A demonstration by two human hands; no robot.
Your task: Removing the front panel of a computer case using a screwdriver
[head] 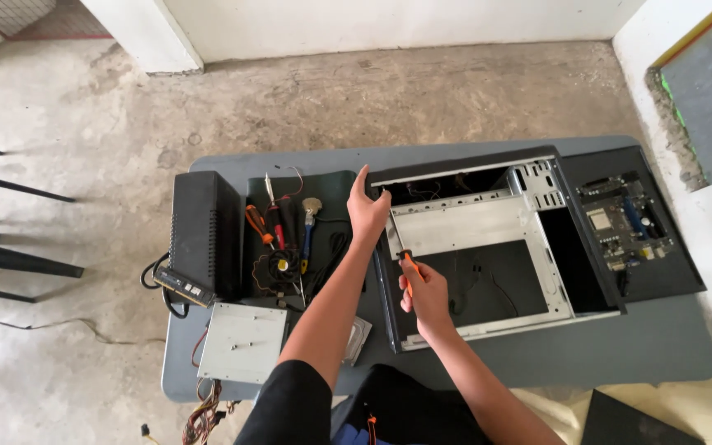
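The left hand rested open-fingered on the case's far-left corner; the right hand gripped an orange screwdriver at its near-left edge on the grey counter.

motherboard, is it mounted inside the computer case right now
No, the motherboard lies on a black panel to the right of the open computer case, outside it.

No packages, labels, signs or screens are visible.
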